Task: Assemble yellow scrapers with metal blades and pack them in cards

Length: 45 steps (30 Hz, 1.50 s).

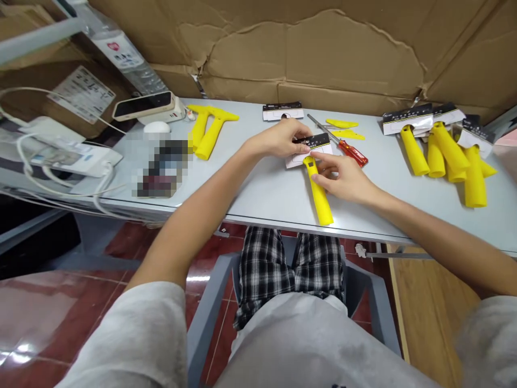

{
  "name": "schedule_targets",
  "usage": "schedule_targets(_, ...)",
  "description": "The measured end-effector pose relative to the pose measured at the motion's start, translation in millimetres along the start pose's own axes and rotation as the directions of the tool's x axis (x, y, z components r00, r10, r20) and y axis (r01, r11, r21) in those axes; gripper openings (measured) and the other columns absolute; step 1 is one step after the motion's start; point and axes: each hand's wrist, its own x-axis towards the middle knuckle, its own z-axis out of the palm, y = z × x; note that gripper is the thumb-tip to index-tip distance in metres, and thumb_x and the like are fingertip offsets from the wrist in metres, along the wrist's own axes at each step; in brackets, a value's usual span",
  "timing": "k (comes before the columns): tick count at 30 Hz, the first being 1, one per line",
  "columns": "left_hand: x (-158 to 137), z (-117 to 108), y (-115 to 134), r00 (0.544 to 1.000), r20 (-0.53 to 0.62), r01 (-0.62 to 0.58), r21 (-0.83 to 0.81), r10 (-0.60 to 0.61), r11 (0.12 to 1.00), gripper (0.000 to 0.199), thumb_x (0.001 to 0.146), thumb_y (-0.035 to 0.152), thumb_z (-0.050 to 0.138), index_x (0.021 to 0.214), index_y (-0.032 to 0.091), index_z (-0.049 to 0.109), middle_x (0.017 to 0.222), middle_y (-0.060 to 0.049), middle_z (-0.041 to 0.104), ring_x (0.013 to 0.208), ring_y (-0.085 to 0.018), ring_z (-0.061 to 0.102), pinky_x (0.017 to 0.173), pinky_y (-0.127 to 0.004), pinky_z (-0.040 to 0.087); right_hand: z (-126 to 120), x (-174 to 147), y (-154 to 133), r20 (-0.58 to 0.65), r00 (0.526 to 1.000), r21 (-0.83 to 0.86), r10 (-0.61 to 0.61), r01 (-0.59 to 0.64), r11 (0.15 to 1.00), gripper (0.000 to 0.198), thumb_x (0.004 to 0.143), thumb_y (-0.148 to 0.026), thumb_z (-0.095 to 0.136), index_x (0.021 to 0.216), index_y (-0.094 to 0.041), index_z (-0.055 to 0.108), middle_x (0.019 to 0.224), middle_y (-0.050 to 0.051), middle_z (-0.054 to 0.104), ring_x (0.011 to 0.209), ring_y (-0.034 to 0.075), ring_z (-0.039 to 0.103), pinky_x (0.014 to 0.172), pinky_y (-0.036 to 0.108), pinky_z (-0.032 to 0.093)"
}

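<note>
A yellow plastic handle (321, 202) lies on the desk in front of me, its upper end at a black-and-white header card (295, 161). My left hand (283, 139) is closed on the card's upper left part, thumb on top. My right hand (344, 177) has its index finger at the card's lower edge and its thumb against the handle, fingers closed around the handle's top. Just beyond my hands lie a red-handled screwdriver (353, 153) and several flat yellow pieces (343, 133). Another header card (283, 111) rests near the back edge.
On the right are several yellow handles (416, 153) with header cards attached. Two T-shaped yellow handles (210, 137) lie left. Further left are a phone (143, 105), a white mouse (156, 129), cables and a power strip (76, 153). Cardboard (323, 54) stands behind the desk.
</note>
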Motion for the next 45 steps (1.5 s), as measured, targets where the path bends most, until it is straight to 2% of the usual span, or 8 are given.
schedule_targets(3, 4, -4, -13, 0.991, 0.135, -0.049, 0.193, 0.023, 0.980, 0.008, 0.077, 0.023, 0.079, 0.084, 0.018, 0.079, 0.076, -0.002, 0.067, 0.081, -0.022, 0.059, 0.083, -0.035, 0.043, 9, 6, -10, 0.001, 0.997, -0.269, -0.073, 0.071, 0.961, 0.054, 0.096, -0.037, 0.063, 0.146, -0.018, 0.073, 0.092, 0.005, 0.076, 0.075, 0.011, 0.061, 0.080, 0.028, 0.048)
schedule_targets(6, 7, -7, -20, 0.990, 0.139, -0.030, 0.271, -0.008, 0.962, 0.015, 0.078, 0.020, 0.074, 0.091, 0.018, 0.080, 0.079, -0.002, 0.070, 0.083, -0.022, 0.058, 0.085, -0.034, 0.042, 14, 10, -20, 0.035, 0.998, -0.455, -0.051, 0.061, 0.888, 0.045, 0.100, -0.038, 0.057, 0.136, -0.020, 0.076, 0.090, 0.006, 0.076, 0.076, 0.015, 0.062, 0.074, 0.028, 0.038)
schedule_targets(11, 8, -7, -22, 0.993, 0.109, 0.004, 0.306, -0.039, 0.952, 0.023, 0.078, 0.018, 0.073, 0.099, 0.017, 0.083, 0.087, -0.006, 0.075, 0.092, -0.026, 0.063, 0.093, -0.036, 0.045, 18, 14, -20, 0.018, 0.999, -0.606, -0.039, 0.041, 0.794, 0.053, 0.105, -0.046, 0.048, 0.148, -0.022, 0.069, 0.093, 0.010, 0.075, 0.077, 0.018, 0.060, 0.073, 0.030, 0.033)
schedule_targets(17, 9, -1, -27, 0.999, -0.052, 0.019, 0.316, -0.002, 0.949, 0.042, 0.079, 0.013, 0.069, 0.118, 0.017, 0.084, 0.109, -0.011, 0.080, 0.111, -0.031, 0.067, 0.106, -0.040, 0.046, 18, 26, -8, -0.025, 0.997, -0.665, -0.075, 0.039, 0.746, 0.059, 0.109, -0.047, 0.038, 0.156, -0.023, 0.064, 0.088, 0.011, 0.072, 0.077, 0.018, 0.059, 0.079, 0.030, 0.041)
schedule_targets(24, 12, 7, -34, 0.998, -0.034, -0.032, 0.315, 0.044, 0.949, 0.050, 0.087, 0.012, 0.061, 0.133, 0.015, 0.080, 0.135, -0.017, 0.079, 0.125, -0.034, 0.069, 0.113, -0.045, 0.046, 21, 24, 3, -0.032, 0.995, -0.708, -0.094, 0.044, 0.705, 0.065, 0.111, -0.047, 0.029, 0.163, -0.024, 0.058, 0.106, 0.014, 0.076, 0.087, 0.022, 0.063, 0.080, 0.033, 0.042)
schedule_targets(31, 11, 1, -37, 0.997, -0.073, 0.026, 0.276, -0.006, 0.961, 0.047, 0.081, 0.011, 0.066, 0.125, 0.019, 0.083, 0.133, -0.017, 0.080, 0.127, -0.037, 0.068, 0.117, -0.050, 0.045, 17, 18, 15, -0.095, 0.985, -0.702, -0.144, 0.036, 0.711, 0.052, 0.109, -0.036, 0.035, 0.130, -0.017, 0.079, 0.122, 0.017, 0.072, 0.124, 0.032, 0.058, 0.091, 0.040, 0.047)
schedule_targets(37, 12, -3, -40, 0.999, -0.034, 0.016, 0.408, -0.002, 0.913, 0.047, 0.091, 0.015, 0.060, 0.134, 0.015, 0.079, 0.135, -0.018, 0.080, 0.126, -0.036, 0.069, 0.113, -0.046, 0.048, 1, 25, 30, -0.125, 0.975, -0.684, -0.181, 0.048, 0.728, 0.052, 0.105, -0.032, 0.041, 0.133, -0.008, 0.077, 0.132, 0.022, 0.067, 0.128, 0.034, 0.051, 0.112, 0.051, 0.045)
schedule_targets(45, 8, 10, -35, 0.999, -0.033, 0.037, 0.493, -0.023, 0.869, 0.047, 0.101, 0.018, 0.049, 0.140, 0.015, 0.076, 0.139, -0.018, 0.078, 0.131, -0.034, 0.069, 0.114, -0.047, 0.050, -7, 33, 37, -0.189, 0.979, -0.698, -0.082, -0.075, 0.712, 0.051, 0.104, -0.036, 0.043, 0.134, -0.012, 0.076, 0.142, 0.020, 0.065, 0.134, 0.036, 0.052, 0.113, 0.056, 0.043)
